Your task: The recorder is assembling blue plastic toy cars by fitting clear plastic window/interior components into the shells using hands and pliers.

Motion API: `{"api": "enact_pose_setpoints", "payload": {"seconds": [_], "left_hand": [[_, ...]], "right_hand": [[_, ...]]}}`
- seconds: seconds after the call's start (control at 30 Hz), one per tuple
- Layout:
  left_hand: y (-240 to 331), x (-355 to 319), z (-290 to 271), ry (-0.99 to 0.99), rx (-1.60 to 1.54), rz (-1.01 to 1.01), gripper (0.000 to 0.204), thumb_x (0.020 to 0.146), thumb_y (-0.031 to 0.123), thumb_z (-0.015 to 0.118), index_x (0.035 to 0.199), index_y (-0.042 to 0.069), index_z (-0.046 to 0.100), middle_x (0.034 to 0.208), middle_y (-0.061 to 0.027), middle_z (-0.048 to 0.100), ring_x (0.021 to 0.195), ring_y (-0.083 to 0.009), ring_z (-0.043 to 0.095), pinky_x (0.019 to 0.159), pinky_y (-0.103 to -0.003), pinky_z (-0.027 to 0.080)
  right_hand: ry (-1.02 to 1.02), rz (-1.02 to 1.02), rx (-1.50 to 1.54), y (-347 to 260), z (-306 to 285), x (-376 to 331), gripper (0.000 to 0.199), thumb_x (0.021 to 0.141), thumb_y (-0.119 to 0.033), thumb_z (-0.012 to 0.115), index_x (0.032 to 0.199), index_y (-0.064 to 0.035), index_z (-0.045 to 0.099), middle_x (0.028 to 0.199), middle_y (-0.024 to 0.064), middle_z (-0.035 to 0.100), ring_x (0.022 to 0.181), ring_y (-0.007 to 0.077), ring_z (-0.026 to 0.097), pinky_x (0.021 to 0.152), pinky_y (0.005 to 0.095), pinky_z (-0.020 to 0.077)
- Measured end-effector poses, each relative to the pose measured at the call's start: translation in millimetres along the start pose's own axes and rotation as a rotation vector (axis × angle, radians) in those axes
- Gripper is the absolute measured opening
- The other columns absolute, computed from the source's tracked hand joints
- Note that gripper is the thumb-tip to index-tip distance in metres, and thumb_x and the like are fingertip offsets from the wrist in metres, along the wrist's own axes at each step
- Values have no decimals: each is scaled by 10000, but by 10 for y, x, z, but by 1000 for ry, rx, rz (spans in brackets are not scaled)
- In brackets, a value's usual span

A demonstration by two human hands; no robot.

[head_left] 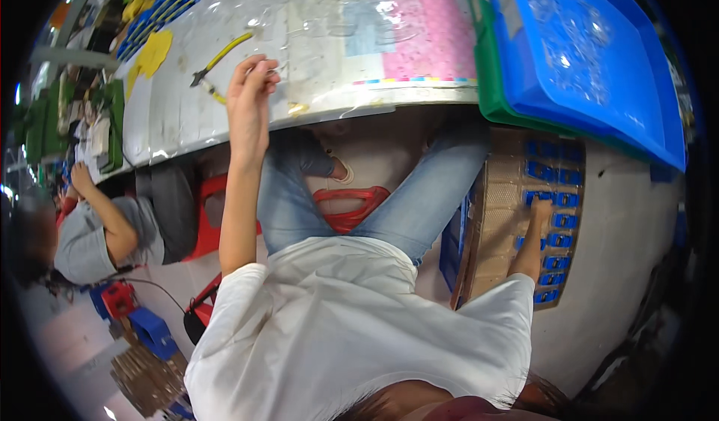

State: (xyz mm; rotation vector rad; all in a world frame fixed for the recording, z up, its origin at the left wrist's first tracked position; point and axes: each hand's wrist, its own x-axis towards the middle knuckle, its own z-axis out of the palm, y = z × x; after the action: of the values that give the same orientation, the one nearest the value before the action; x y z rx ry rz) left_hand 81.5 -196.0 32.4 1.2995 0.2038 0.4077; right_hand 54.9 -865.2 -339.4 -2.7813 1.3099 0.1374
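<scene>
My left hand [253, 88] is raised over the near edge of the worktable. Its fingers are loosely bent and somewhat apart, and I see nothing in them. Just left of it on the tabletop lie pliers or cutters with yellow handles [226, 54]. Down at my right side, my right hand [540, 210] reaches into a cardboard tray [500, 196] holding rows of small blue plastic parts [560, 240]. Its fingers close on one blue plastic part [533, 196], partly hidden by the hand. That part still sits among the others in the tray.
Clear plastic film and a pink sheet [427, 28] cover the worktable [180, 107]. A blue bin [524, 69] stands on a green one [490, 84] at the right. A person in grey [112, 230] sits at the left. A red stool [352, 205] is between my legs.
</scene>
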Motion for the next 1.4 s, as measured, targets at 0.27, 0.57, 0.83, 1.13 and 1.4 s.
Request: {"api": "enact_pose_setpoints", "payload": {"seconds": [0.27,0.57,0.83,1.13,1.4], "left_hand": [[20,-92,45,-45,852,491,86,759,49,609,844,40,608,841,-43,619,774,-131,542,694,-277,403],[67,-174,-15,-222,1129,736,241,576,-17,528,807,47,557,863,-82,575,842,-269,514,747,-350,414],[-6,229,12,-426,1175,718,222,694,91,509,906,42,553,1139,-100,543,1012,-292,453,912,-381,323],[-45,-81,-97,-425,1337,785,512,700,436,623,942,-11,560,941,-116,490,939,-265,436,825,-377,312],[-217,-349,-235,-434,1330,800,470,688,403,637,951,24,548,1003,-93,502,995,-237,440,854,-362,307]], "right_hand": [[80,26,-207,-158,-406,-277,707,588,-463,739,1105,-46,497,1203,212,431,1122,355,421,882,446,396],[555,-581,452,-396,-1342,-830,589,624,-338,779,937,72,496,992,202,506,891,328,488,820,405,400],[-843,-528,1546,-1625,-1951,-2870,599,761,-347,582,1235,-36,389,1125,143,493,961,268,550,807,379,461],[-1967,-206,1650,-2390,-2093,-4122,638,805,-577,393,1026,11,506,1050,236,552,965,340,555,825,400,456],[-1713,-123,1590,-2487,-2368,-4194,664,836,-621,281,856,5,500,771,190,595,723,300,603,702,402,492]]}}
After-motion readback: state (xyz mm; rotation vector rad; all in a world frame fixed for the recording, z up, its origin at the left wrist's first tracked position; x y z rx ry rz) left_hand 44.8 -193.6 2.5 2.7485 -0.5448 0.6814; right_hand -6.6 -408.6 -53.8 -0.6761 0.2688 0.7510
